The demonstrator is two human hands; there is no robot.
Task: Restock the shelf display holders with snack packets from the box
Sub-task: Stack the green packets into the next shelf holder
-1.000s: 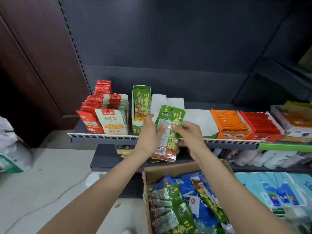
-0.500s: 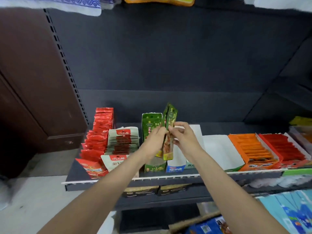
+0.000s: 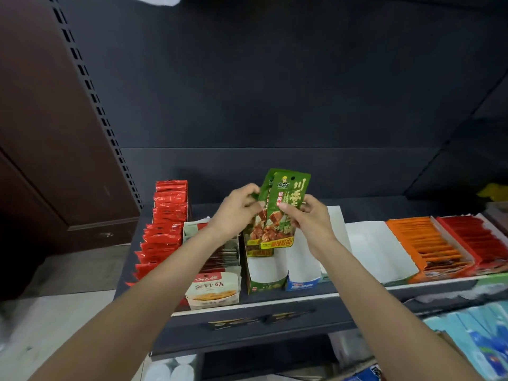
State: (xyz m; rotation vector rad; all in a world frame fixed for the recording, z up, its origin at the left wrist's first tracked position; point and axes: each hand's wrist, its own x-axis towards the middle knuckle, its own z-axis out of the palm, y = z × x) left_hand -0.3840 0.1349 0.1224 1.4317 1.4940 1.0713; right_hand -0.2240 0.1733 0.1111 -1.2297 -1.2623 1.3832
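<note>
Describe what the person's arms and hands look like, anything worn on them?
Both forearms are bare as far as the frame shows: no sleeves, gloves, watch or bracelet. The left hand and right hand show no rings on the fingers in view, and the nails look short.

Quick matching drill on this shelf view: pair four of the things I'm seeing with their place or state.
1. green snack packets
2. green display holder
3. orange packets
4. left hand

a. right part of the shelf, filling their holder
b. pinching the packets' left edge
c. held by both hands above the shelf
d. nearly empty, white inside

Pairs: 1-c, 2-d, 3-a, 4-b
</note>
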